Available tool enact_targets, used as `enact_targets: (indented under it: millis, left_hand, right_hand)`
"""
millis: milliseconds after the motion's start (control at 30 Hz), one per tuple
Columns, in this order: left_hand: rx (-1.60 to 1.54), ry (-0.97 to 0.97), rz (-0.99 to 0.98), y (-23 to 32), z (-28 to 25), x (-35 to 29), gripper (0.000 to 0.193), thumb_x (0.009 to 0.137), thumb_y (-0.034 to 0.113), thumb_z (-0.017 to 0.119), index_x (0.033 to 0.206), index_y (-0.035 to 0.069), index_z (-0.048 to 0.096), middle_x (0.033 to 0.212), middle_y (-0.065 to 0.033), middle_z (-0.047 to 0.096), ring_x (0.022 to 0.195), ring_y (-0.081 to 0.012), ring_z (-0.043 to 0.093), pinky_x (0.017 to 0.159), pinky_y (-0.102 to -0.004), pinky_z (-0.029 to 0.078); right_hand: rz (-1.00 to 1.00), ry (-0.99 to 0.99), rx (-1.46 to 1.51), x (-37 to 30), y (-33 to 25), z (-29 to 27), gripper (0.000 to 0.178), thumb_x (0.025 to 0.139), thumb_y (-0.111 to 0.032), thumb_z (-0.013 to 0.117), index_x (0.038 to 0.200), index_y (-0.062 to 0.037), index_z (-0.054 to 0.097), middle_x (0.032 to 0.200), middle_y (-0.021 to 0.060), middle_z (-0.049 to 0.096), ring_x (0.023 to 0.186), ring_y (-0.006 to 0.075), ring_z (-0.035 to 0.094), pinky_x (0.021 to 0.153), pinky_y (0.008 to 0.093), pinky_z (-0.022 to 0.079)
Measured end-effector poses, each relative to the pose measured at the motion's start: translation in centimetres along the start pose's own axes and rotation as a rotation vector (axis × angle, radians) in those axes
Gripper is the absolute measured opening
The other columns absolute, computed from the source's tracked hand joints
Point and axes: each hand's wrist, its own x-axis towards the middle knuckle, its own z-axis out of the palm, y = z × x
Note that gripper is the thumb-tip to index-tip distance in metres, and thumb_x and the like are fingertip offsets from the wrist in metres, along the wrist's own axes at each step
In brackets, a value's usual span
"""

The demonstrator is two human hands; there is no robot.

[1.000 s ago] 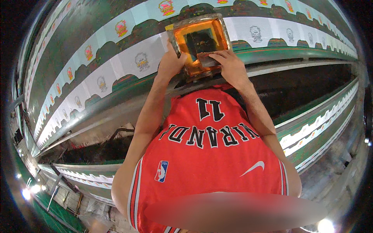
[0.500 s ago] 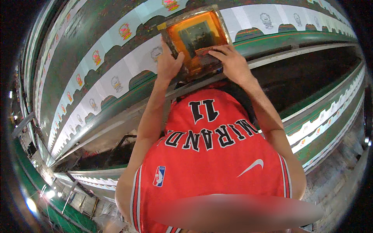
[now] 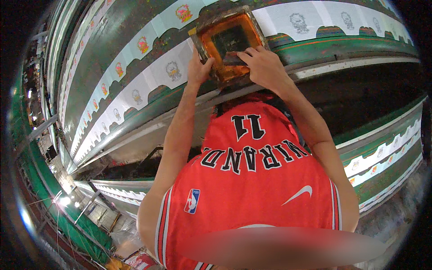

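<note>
The left hand point(image 3: 198, 69) grips the near left corner of a square wooden printing frame point(image 3: 230, 42) whose mesh is stained orange. Its thumb is hooked up over the frame's near edge, spread away from the other fingers, which wrap around the left side and are mostly hidden behind the wood. The right hand point(image 3: 265, 69) lies on top of the frame's near right part, fingers point(image 3: 245, 56) held close together and slightly bent, pointing left across the orange mesh; they close over a dark flat piece point(image 3: 235, 59) lying on the mesh, though how firmly cannot be told.

The frame sits flat on a long green printing table point(image 3: 112, 54), over a strip of white cloth pieces point(image 3: 153, 74) that runs away to both sides of the fingers. Several pieces to the left of the left hand carry small coloured prints point(image 3: 119, 69), and those beyond the right hand carry grey outline prints point(image 3: 299, 20). Both forearms reach up from a red sleeveless jersey point(image 3: 252, 189) in the lower half of the view.
</note>
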Motion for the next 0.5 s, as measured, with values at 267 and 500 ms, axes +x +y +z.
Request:
enact_targets:
  millis: [267, 500]
  left_hand:
    - [-0.004, 0.032, 0.033, -1.3, -0.5, 0.0, 0.091, 0.094, 0.029, 0.079, 0.170, 0.006, 0.033, 0.128, -0.0224, 0.076, 0.113, -0.0418, 0.076, 0.099, -0.0497, 0.058]
    - [0.049, -0.011, -0.059, -1.3, 0.3, 0.0, 0.097, 0.096, 0.030, 0.076, 0.174, 0.008, 0.022, 0.103, -0.0225, 0.080, 0.075, -0.0397, 0.078, 0.074, -0.0499, 0.063]
  right_hand:
    - [-0.162, -0.025, 0.015, 2.0, -1.6, 1.3, 0.039, 0.086, -0.008, 0.074, 0.125, -0.0087, 0.073, 0.111, 0.0128, 0.075, 0.103, 0.0352, 0.074, 0.095, 0.0466, 0.062]
    - [-0.141, -0.160, 0.073, 7.8, 3.4, -0.3, 0.042, 0.091, -0.005, 0.071, 0.131, -0.0148, 0.075, 0.124, 0.0136, 0.076, 0.120, 0.0378, 0.070, 0.103, 0.0509, 0.057]
